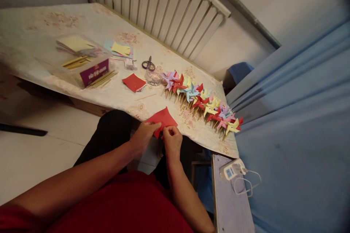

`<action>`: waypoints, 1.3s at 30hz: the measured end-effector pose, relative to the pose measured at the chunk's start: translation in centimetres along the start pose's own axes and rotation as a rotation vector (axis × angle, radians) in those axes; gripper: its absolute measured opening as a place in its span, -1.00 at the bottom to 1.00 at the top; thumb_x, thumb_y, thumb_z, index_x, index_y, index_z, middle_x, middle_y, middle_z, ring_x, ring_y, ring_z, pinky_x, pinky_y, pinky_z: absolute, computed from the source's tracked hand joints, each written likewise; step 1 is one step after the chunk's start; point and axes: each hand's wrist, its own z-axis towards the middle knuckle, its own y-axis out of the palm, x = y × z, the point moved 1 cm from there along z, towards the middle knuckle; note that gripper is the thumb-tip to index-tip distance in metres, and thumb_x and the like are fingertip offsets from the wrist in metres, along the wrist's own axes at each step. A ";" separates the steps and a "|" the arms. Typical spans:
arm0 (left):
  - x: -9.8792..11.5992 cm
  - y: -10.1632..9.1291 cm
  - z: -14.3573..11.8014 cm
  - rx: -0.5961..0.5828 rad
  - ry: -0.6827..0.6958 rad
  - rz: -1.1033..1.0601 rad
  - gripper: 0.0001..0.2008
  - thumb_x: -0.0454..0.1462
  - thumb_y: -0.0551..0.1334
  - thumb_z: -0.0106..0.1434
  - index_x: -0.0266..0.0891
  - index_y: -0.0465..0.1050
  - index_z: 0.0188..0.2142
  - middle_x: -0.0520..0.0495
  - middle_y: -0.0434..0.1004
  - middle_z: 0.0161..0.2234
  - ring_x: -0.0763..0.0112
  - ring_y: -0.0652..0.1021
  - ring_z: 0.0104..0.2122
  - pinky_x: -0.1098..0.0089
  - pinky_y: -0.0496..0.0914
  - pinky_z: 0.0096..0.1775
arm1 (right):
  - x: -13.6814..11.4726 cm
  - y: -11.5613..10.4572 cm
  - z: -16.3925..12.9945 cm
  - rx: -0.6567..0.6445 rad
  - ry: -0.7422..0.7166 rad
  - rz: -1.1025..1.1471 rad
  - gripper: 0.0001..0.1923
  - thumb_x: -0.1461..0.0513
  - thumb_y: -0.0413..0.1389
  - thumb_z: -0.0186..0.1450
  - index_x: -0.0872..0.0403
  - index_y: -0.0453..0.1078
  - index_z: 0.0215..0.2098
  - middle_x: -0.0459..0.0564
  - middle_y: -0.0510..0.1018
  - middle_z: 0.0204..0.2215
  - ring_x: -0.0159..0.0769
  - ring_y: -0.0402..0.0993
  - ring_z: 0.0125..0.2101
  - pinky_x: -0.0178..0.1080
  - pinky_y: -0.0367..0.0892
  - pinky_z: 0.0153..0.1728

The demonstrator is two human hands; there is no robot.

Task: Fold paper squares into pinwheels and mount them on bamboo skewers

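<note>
A red paper square (164, 117), turned corner-up, is held at the table's front edge above my lap. My left hand (144, 135) pinches its left side with thumb and fingers. At the lower right corner my right hand (172, 139) has its fingers closed on the same sheet; whether they also hold something small is hidden. Beyond the hands lies a stack of paper squares with a red one (133, 82) on top. One thin stick (146, 97) lies between that stack and the sheet in my hands.
Finished paper pinwheels (201, 102) on sticks lie in a row along the right. Scissors (148, 64), a clear bag of small pieces (154, 79), a small box (130, 64), coloured paper (120, 49) and a plastic bin (94, 72) with sticks stand farther left. A power strip (232, 169) sits on a side bench.
</note>
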 end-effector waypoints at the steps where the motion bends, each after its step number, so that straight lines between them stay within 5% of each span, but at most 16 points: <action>1: 0.0 0.0 0.0 -0.003 -0.003 -0.002 -0.79 -0.18 0.39 -0.08 -0.24 0.44 -0.55 0.07 0.45 -0.57 0.49 0.39 -0.53 0.43 0.26 -0.43 | 0.0 0.0 0.0 0.003 0.003 -0.001 -0.79 0.08 0.11 0.12 0.00 0.32 -0.57 -0.21 0.38 -0.69 -0.37 0.26 -0.61 -0.32 0.21 -0.51; 39: 0.3 0.3 -0.6 -0.002 0.054 0.046 -0.76 -0.18 0.37 -0.06 -0.22 0.35 -0.62 0.09 0.40 -0.61 0.51 0.38 -0.55 0.44 0.26 -0.45 | 0.7 0.0 0.0 0.010 -0.042 -0.022 -0.78 0.09 0.14 0.15 0.00 0.31 -0.58 -0.20 0.38 -0.66 -0.37 0.26 -0.59 -0.32 0.22 -0.50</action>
